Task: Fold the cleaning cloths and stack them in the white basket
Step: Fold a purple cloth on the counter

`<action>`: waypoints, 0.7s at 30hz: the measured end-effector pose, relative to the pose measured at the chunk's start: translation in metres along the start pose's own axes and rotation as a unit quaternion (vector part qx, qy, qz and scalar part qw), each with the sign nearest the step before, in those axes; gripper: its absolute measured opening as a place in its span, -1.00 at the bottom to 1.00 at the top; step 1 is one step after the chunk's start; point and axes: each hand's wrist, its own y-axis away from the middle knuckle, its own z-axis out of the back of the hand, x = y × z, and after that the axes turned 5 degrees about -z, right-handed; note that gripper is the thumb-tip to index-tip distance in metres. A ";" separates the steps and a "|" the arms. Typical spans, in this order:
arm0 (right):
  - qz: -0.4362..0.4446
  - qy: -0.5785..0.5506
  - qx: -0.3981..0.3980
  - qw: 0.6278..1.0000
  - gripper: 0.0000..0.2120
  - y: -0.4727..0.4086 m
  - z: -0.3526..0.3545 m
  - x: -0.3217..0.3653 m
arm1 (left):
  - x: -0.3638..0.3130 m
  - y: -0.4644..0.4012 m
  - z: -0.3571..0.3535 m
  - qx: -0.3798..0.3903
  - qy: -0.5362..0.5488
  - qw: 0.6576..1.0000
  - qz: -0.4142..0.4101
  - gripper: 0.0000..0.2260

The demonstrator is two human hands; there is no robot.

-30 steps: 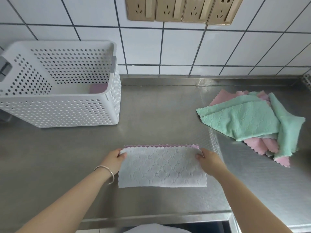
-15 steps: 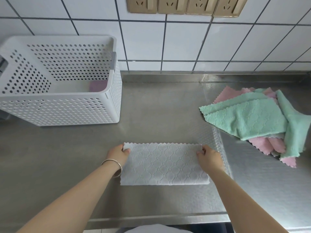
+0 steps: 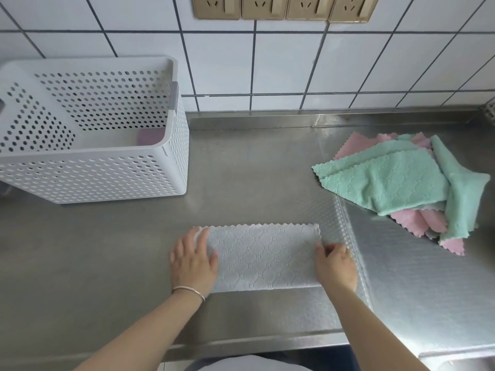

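Observation:
A pale grey cloth (image 3: pixel 263 257), folded into a long strip, lies flat on the steel counter in front of me. My left hand (image 3: pixel 193 259) rests flat on its left end with fingers spread. My right hand (image 3: pixel 335 266) sits at its right end, fingers curled onto the cloth's edge. The white perforated basket (image 3: pixel 171 167) stands at the back left, with a lilac cloth (image 3: pixel 150 136) showing inside. A loose pile of green and pink cloths (image 3: pixel 396 180) lies at the right.
The steel counter (image 3: pixel 254 178) runs to a tiled wall with a row of brass sockets (image 3: pixel 284 8). A raised, dimpled drainer section (image 3: pixel 417 290) begins just right of my right hand. The counter's front edge is close below my arms.
Both hands slid from the cloth's far corners down to its short ends. The lilac edge that showed along the top is now covered, and the left hand has flattened.

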 end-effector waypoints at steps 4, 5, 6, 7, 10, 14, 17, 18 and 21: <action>-0.012 0.075 0.007 0.997 -0.53 0.015 0.000 -0.001 | -0.017 0.015 -0.020 0.089 -0.082 0.977 -0.177 -0.50; -0.014 0.100 0.012 0.995 -0.50 0.019 0.000 0.000 | -0.018 0.019 -0.027 0.105 -0.110 0.969 -0.194 -0.48; -0.015 0.127 0.016 0.992 -0.46 0.021 0.001 0.001 | -0.018 0.023 -0.031 0.123 -0.129 0.964 -0.197 -0.48; -0.014 0.153 0.022 0.988 -0.43 0.024 0.002 0.002 | -0.018 0.026 -0.035 0.132 -0.141 0.962 -0.191 -0.48; -0.013 0.199 0.050 0.979 -0.39 0.030 0.008 0.006 | -0.015 0.029 -0.039 0.154 -0.145 0.963 -0.165 -0.45; -0.058 0.095 0.127 0.986 -0.44 0.032 0.012 0.007 | -0.018 0.027 -0.035 0.193 -0.144 0.955 -0.176 -0.44; -0.093 -0.067 0.165 0.980 -0.51 0.034 0.017 0.006 | -0.020 0.027 -0.033 0.220 -0.131 0.952 -0.169 -0.36; -0.089 -0.093 0.159 0.979 -0.53 0.035 0.017 0.005 | -0.022 0.026 -0.030 0.220 -0.123 0.953 -0.165 -0.35; -0.021 -0.123 0.083 0.989 -0.67 0.046 0.016 0.007 | -0.035 0.019 -0.019 0.223 -0.077 0.959 -0.156 -0.34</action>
